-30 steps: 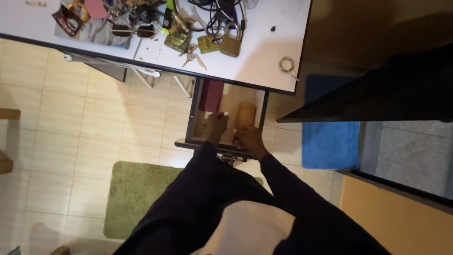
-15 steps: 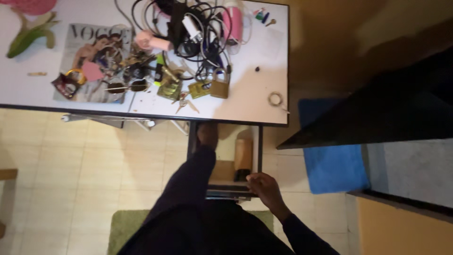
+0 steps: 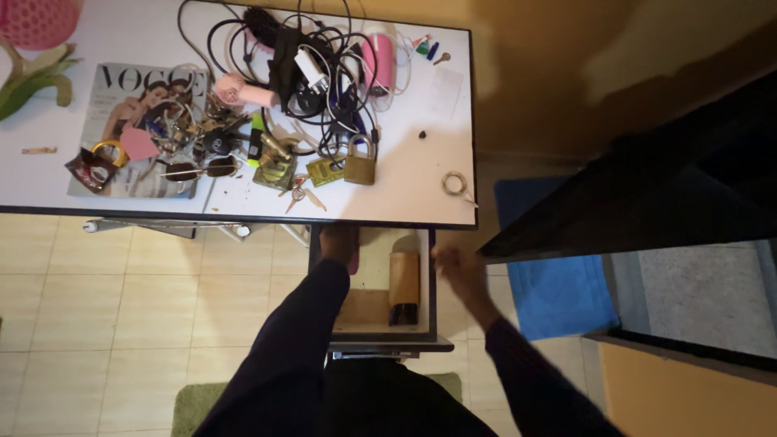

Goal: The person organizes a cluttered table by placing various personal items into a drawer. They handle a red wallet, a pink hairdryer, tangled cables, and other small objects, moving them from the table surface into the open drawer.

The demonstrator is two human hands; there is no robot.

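Note:
My left hand point(image 3: 338, 243) reaches into the open drawer point(image 3: 376, 330) below the white table point(image 3: 405, 198), near the drawer's back left; what it touches is hidden in shadow. My right hand point(image 3: 458, 271) is blurred, raised beside the drawer's right wall, with nothing seen in it. A tan oblong box point(image 3: 404, 279) lies in the drawer, between the two hands. On the table above lie brass padlocks point(image 3: 359, 167) and keys point(image 3: 301, 194).
The table holds a tangle of black cables point(image 3: 312, 73), a pink hair dryer point(image 3: 380, 61), sunglasses point(image 3: 200, 170), a magazine point(image 3: 133, 101) and a tape ring point(image 3: 454, 184). A blue mat point(image 3: 558, 283) lies right of the drawer, a green rug point(image 3: 198, 409) beneath me, and dark furniture point(image 3: 672, 194) at right.
My view has tilted up toward the table. My right hand lifted off the drawer's front edge and moved up beside its right wall. My left hand stays deep in the drawer.

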